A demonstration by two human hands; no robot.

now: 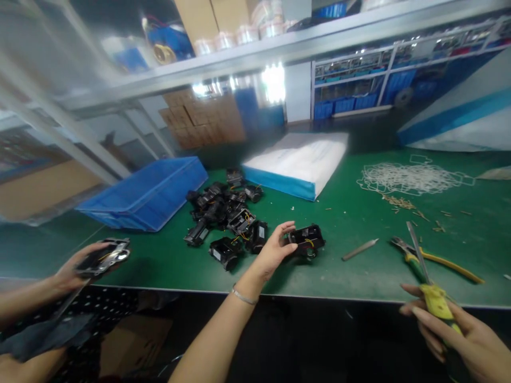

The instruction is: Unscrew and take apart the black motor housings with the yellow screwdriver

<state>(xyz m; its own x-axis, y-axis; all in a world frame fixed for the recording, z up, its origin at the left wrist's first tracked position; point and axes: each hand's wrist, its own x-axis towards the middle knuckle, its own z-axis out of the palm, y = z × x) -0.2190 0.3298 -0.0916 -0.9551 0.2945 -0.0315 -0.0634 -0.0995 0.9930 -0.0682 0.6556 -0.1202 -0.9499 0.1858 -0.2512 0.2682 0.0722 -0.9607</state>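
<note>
My left hand [275, 247], with a thin bracelet at the wrist, grips the left end of a black plastic housing [315, 237] with yellow wires inside, at the bench's front. The thumb and fingers are curled at its edge; the exact contact is partly hidden. My right hand [451, 330] is wrapped round the yellow-and-black handle of a screwdriver [436, 304], its blade pointing up and away. Just beyond the blade lie pliers [449, 262] with yellow-green handles. Between my hands a pointed grey metal rod [360, 249] rests on the green bench [339, 276].
Several similar black housings [217, 207] are heaped left of my left hand, beside a blue bin [147, 194]. Behind stands a white-and-blue package [297, 162]. White wire loops [411, 178] and brass-coloured pins [399, 202] lie right. A co-worker's hand [74, 268] holds another housing at far left.
</note>
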